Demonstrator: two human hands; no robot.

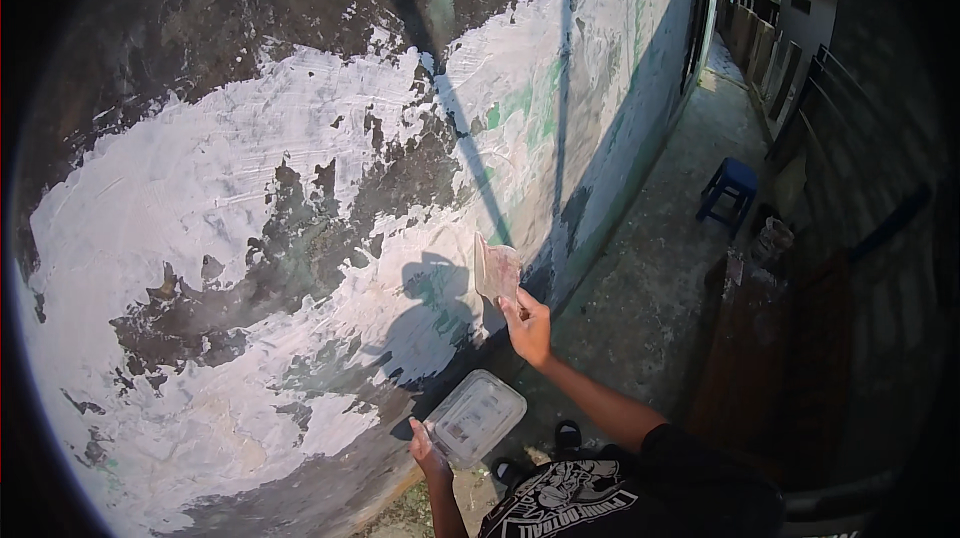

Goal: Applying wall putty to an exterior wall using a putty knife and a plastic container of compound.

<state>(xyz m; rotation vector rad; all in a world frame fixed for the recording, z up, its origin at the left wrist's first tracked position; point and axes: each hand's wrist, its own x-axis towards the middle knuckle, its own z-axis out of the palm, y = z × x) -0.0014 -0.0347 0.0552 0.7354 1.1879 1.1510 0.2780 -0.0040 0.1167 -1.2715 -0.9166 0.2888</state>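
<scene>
My right hand grips a putty scraper by its lower end. The scraper's wide flat blade, smeared with whitish filler, points up and lies at or very close to the wall; contact cannot be made out. Below and to the left, my left hand holds a shallow clear plastic container by its left side, with pale residue inside. In front of me the wall carries broad uneven patches of white putty over dark bare plaster and some green paint.
A narrow concrete path runs along the wall's foot into the distance. On it stands a blue plastic stool. To my right sits a brown wooden bench or table with a whitish bundle near its far end. Shadows cross the wall.
</scene>
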